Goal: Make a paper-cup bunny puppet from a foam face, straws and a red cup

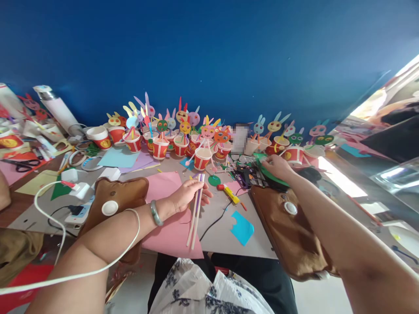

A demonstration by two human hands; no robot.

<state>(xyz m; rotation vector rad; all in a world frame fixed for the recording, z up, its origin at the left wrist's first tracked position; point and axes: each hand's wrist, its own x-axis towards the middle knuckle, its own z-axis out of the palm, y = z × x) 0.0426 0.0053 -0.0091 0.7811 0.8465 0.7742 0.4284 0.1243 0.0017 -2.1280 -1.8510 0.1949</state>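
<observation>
My left hand [190, 195] is closed around a few thin pale sticks [195, 226] with purple along their upper part. They slant down over a pink paper sheet [166, 231]. My right hand [280, 168] reaches to the back right, its fingers curled at a green paper sheet [275, 178]. What those fingers grip is hidden. Beside it lies a dark cluttered pile [245, 174] of tools. Between my hands are a yellow-and-red glue tube [231, 194] and a cut blue paper piece [242, 228].
Red-and-white paper cups [160, 149] with paper animal faces line the blue wall [203, 56]. Brown padded pouches [275, 209] lie under both forearms. A white cable [81, 274] crosses my left arm to a power strip [80, 213]. Black scissors [21, 165] lie far left.
</observation>
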